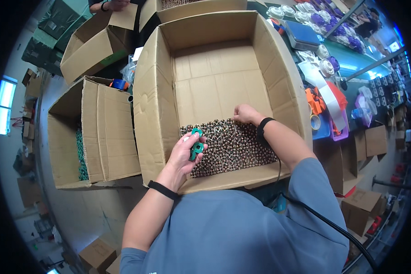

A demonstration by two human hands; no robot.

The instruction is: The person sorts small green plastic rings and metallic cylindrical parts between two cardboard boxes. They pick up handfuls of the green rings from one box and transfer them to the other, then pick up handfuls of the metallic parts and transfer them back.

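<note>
In our left hand, over the cardboard box, fingers clamp green ring-shaped pieces | their row runs near to far | our right hand meets packed, knobbly brown pieces; its fingers' grip we cannot tell

On the right, the table carries a blue box, with white and purple parts around its far and right sides. Nearer lie orange parts, a tape roll, a red piece and a purple tray. A carton stands near right, another near left. Green bundles are stacked far left; a window glows at left.
</note>
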